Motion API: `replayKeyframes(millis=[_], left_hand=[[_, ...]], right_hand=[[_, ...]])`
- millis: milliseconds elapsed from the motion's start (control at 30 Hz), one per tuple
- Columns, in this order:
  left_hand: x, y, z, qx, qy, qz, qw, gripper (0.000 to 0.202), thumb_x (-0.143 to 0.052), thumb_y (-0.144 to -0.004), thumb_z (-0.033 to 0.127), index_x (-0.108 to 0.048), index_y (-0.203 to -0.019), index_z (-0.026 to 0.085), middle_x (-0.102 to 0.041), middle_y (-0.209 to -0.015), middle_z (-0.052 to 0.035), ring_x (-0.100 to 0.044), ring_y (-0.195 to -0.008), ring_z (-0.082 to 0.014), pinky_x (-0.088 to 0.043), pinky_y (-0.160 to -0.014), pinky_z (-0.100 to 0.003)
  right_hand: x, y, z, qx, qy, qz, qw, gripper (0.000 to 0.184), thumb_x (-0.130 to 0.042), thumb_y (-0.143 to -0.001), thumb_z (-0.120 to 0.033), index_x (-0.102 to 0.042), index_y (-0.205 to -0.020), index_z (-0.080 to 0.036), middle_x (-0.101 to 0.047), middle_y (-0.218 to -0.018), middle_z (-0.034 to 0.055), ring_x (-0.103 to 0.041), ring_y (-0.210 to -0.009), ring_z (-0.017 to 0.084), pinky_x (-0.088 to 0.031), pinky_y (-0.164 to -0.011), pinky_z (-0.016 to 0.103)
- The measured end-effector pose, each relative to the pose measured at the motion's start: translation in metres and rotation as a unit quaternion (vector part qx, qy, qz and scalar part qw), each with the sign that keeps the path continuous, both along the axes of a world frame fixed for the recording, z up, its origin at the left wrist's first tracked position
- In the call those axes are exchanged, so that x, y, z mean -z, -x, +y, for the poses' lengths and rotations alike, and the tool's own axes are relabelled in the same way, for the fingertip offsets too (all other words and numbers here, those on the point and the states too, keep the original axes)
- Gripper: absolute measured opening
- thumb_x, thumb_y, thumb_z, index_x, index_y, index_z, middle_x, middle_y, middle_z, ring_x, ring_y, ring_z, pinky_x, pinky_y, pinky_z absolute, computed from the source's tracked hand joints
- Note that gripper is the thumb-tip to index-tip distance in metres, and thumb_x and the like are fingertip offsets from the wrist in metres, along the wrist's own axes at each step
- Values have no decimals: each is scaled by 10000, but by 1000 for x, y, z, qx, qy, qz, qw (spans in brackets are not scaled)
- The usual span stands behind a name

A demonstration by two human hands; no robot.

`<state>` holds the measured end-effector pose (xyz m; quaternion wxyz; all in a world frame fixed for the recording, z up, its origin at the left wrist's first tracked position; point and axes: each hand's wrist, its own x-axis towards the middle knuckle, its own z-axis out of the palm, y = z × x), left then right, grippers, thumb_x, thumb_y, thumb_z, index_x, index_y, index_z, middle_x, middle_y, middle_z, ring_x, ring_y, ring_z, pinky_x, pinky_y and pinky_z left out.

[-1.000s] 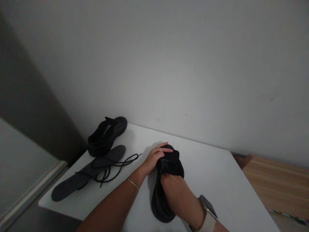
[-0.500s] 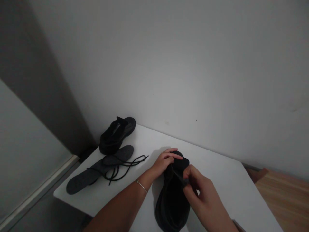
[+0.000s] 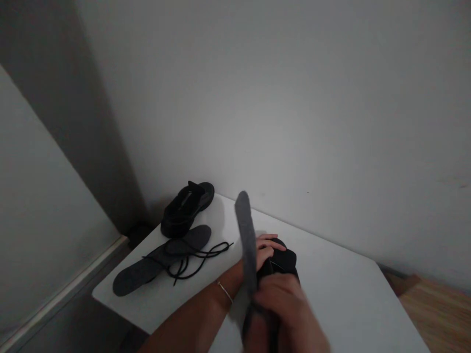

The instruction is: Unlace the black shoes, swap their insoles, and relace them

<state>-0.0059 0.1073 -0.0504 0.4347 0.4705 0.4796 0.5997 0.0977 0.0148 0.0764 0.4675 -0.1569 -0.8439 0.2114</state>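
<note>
My right hand (image 3: 285, 306), blurred by motion, is closed on a grey insole (image 3: 246, 230) that stands nearly upright above a black shoe (image 3: 286, 260). My left hand (image 3: 264, 249) grips the front part of this shoe near its tongue, fingers laid across it. Much of the shoe's opening is hidden behind my right hand. To the left, another grey insole (image 3: 128, 280) lies flat on the white table (image 3: 346, 294), with a black shoelace (image 3: 196, 268) loosely looped over it and onto the tabletop.
A second black shoe (image 3: 176, 223) sits at the table's far left corner by the wall (image 3: 312, 122), its tongue raised. Wooden flooring (image 3: 437, 304) shows beyond the right table edge. A pale panel (image 3: 44, 196) stands on the left.
My right hand has drawn the insole up out of the shoe and toward me. My left hand stays on the shoe's front. The view has shifted slightly.
</note>
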Motion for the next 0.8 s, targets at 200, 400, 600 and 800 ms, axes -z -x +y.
replayKeyframes(millis=[200, 400, 600, 800], left_hand=[[0, 3, 1, 10, 7, -1, 1000, 423, -495, -658, 146, -799, -947, 203, -621, -1350, -78, -517, -1295, -252, -342, -1151, -396], [2, 4, 2, 15, 7, -9, 1000, 431, -502, -654, 156, -799, -965, 177, -607, -1360, -95, -517, -1293, -266, -345, -1150, -381], [5, 4, 2, 16, -7, -3, 1000, 414, -493, -678, 161, -800, -947, 230, -627, -1343, -58, -506, -1308, -253, -310, -1173, -418], [2, 5, -2, 18, -16, -7, 1000, 426, -495, -670, 156, -796, -968, 207, -627, -1341, -81, -505, -1314, -252, -306, -1174, -398]], right_hand=[[63, 80, -43, -24, 25, -223, 974, 253, -559, -776, -106, -615, -1006, -198, -665, -910, 69, -662, -790, 271, -564, -670, 431], [82, 85, -50, -131, 56, -396, 907, 712, -684, -819, -548, -488, -1391, -172, -651, -1278, 133, -609, -1131, 353, -473, -1001, 587], [109, 56, -30, -192, -48, -287, 937, 496, -543, -932, -412, -490, -1385, -218, -617, -1379, 92, -589, -1232, 262, -396, -1122, 494], [111, -21, -7, -18, -119, -174, 977, 312, -466, -996, -453, -625, -1212, -293, -740, -1107, 65, -685, -1065, 267, -492, -967, 418]])
